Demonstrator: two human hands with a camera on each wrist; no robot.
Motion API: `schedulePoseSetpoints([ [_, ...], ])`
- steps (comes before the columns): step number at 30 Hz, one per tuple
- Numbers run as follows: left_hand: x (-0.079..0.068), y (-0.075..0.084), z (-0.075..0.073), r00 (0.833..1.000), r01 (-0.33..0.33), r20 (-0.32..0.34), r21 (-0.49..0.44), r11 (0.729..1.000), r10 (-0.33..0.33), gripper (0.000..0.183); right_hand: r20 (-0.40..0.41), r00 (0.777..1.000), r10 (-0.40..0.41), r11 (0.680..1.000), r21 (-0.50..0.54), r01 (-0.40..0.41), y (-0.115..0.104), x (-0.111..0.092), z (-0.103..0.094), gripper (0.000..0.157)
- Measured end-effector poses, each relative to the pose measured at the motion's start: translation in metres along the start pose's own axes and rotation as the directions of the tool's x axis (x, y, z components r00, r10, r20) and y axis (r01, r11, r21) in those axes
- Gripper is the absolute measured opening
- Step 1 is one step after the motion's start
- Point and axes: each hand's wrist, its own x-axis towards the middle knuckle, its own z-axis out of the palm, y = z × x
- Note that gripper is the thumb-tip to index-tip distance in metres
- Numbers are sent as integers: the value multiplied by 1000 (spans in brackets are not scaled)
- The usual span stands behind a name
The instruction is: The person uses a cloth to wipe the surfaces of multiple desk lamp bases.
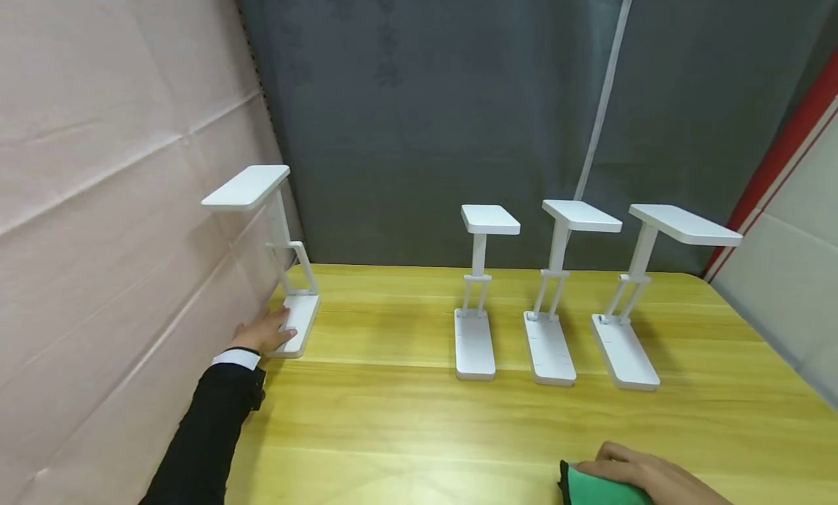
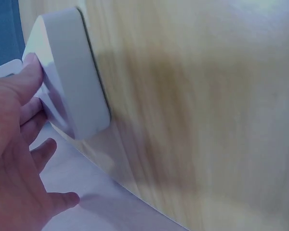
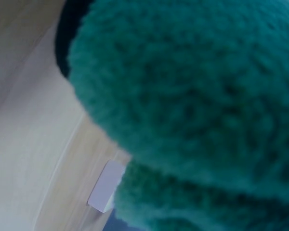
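At the far left of the table stands a white folding phone stand (image 1: 302, 321), its top plate raised on a hinged arm. My left hand (image 1: 263, 333) holds the front part of its base. In the left wrist view, the thumb (image 2: 32, 72) lies on the base (image 2: 76, 72) and two fingers are at its side, the others spread away. My right hand (image 1: 644, 474), at the bottom edge of the head view, grips a folded green cloth (image 1: 605, 489) with a black edge. The cloth's fluffy pile (image 3: 183, 96) fills most of the right wrist view and hides that hand.
Three more white stands, a left one (image 1: 475, 345), a middle one (image 1: 550, 348) and a right one (image 1: 626, 352), stand in a row on the wood-grain table (image 1: 386, 418). A pale wall covering (image 1: 118, 272) borders the left side; a dark grey curtain (image 1: 425, 126) hangs behind.
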Motion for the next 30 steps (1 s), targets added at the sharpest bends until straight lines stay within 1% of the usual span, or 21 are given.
schedulePoseSetpoints([
  [3, -12, 4, 0, 1000, -19, -23, 30, 999, 20, 64, 10, 1000, -1, 999, 40, 0, 1, 1, 5, 51],
  [5, -19, 6, 2, 999, -34, -35, 55, 998, 36, 63, 20, 1000, 4, 997, 74, -6, 1, 1, 8, 50],
  [9, -36, 11, 12, 994, -82, -64, 96, 992, 88, 64, 41, 999, 21, 991, 128, -26, 2, 3, 12, 49],
  [11, -47, 16, 18, 988, -116, -88, 104, 988, 125, 64, 43, 999, 17, 992, 126, -23, 3, 3, 12, 49],
  [15, -72, 36, 30, 961, -197, -167, 152, 969, 222, 62, 26, 1000, 3, 997, 76, -5, 4, 4, 13, 51],
  [17, -85, 47, 34, 941, -237, -197, 203, 950, 276, 60, 22, 1000, -5, 999, 45, 4, 5, 5, 13, 52],
  [18, -91, 52, 37, 931, -249, -209, 231, 940, 298, 59, 24, 1000, 4, 999, 47, -5, 5, 5, 14, 51],
  [21, -107, 70, 43, 912, -284, -215, 283, 916, 349, 58, 32, 999, 11, 998, 58, -13, 5, 6, 14, 52],
  [25, -125, 95, 54, 893, -325, -212, 309, 894, 398, 58, 50, 998, 31, 997, 76, -35, 6, 6, 13, 53],
  [30, -142, 130, 67, 864, -379, -193, 357, 854, 465, 61, 49, 998, 50, 998, 35, -52, 5, 6, 11, 57],
])
